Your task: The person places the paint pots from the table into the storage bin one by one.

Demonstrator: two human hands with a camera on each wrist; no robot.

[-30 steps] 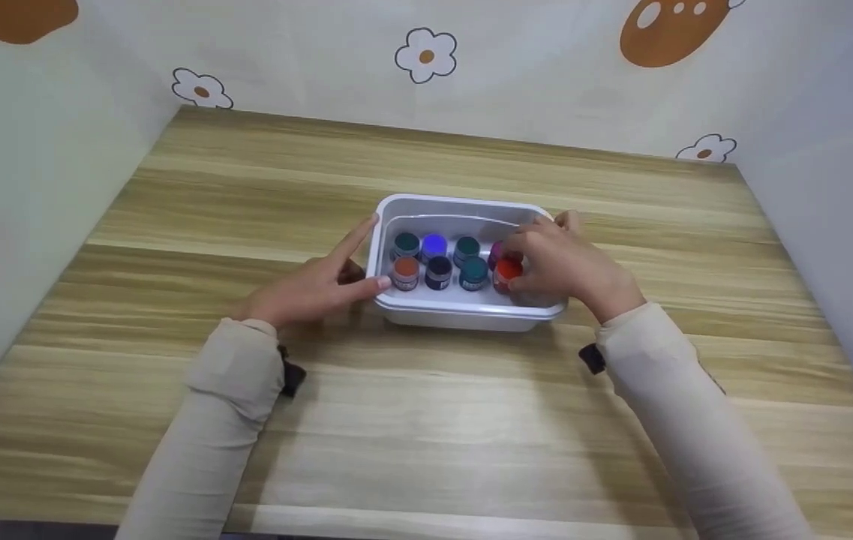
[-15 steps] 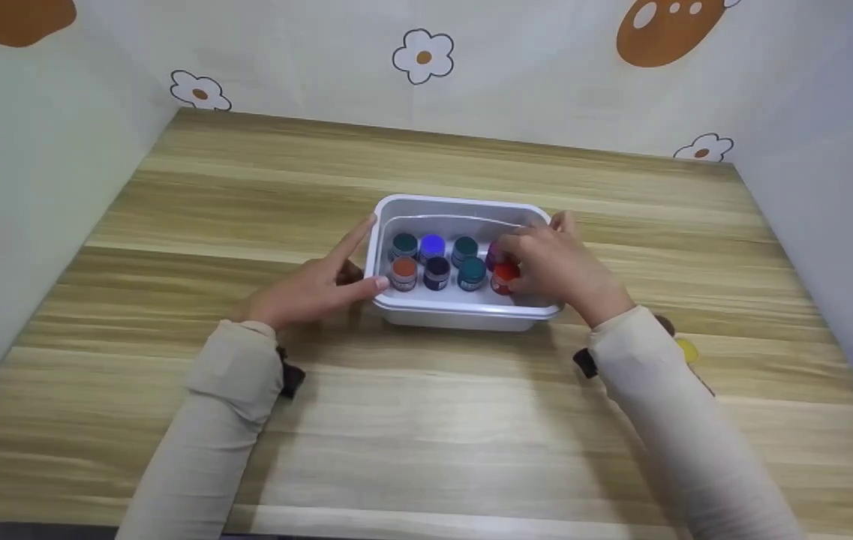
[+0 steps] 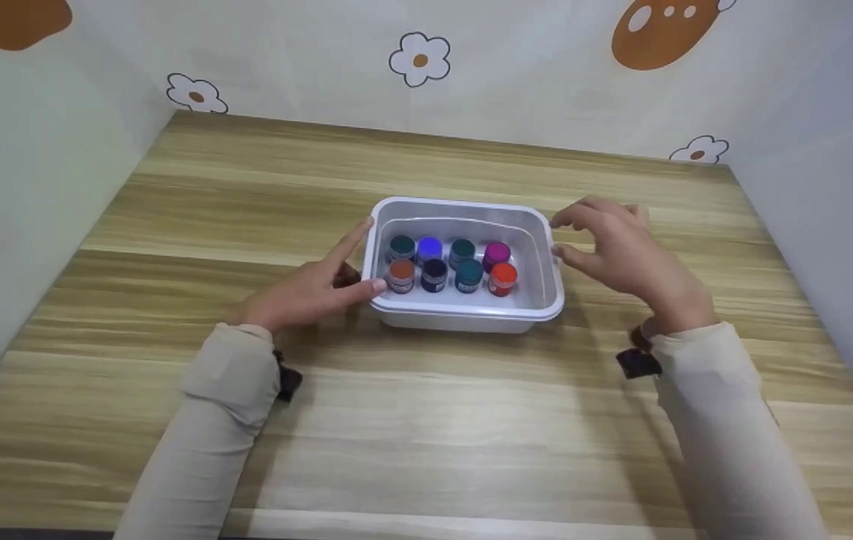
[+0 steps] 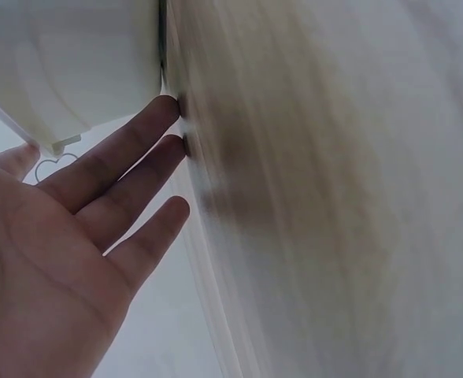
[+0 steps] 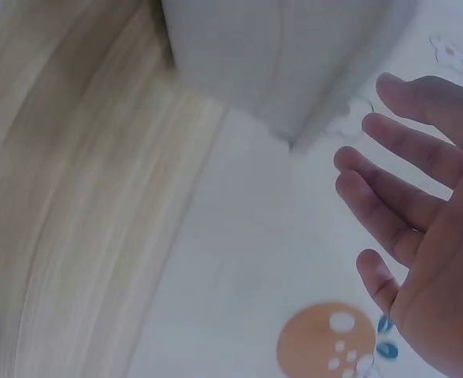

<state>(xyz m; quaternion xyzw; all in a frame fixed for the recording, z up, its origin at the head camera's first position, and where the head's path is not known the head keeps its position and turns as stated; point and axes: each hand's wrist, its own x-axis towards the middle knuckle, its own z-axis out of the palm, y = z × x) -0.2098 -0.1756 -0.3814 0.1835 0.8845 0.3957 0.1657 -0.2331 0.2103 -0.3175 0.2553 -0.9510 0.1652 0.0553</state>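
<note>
A white plastic bin (image 3: 464,309) holds several small paint jars in two rows. In the head view the front row has an orange-brown jar (image 3: 401,275), a dark jar (image 3: 434,275), a teal jar (image 3: 469,276) and a red jar (image 3: 503,278). Behind stand a purple jar (image 3: 497,253), a blue-violet jar (image 3: 430,249) and two dark green ones. My left hand (image 3: 306,292) touches the bin's left rim with straight thumb and forefinger; in the left wrist view its other fingertips reach the tabletop. Outside the right rim, my right hand (image 3: 625,251) hovers with fingers loosely bent, holding nothing.
The bin stands on a wood-grain table (image 3: 426,420). A small dark brown round thing (image 3: 644,332) shows by the right wrist, mostly hidden behind the sleeve and black wrist strap. Pale flower-printed walls enclose the table's back and sides.
My right hand has let go of the red jar and come out of the bin to the right. The red jar stands in the front row. My left hand stays at the rim.
</note>
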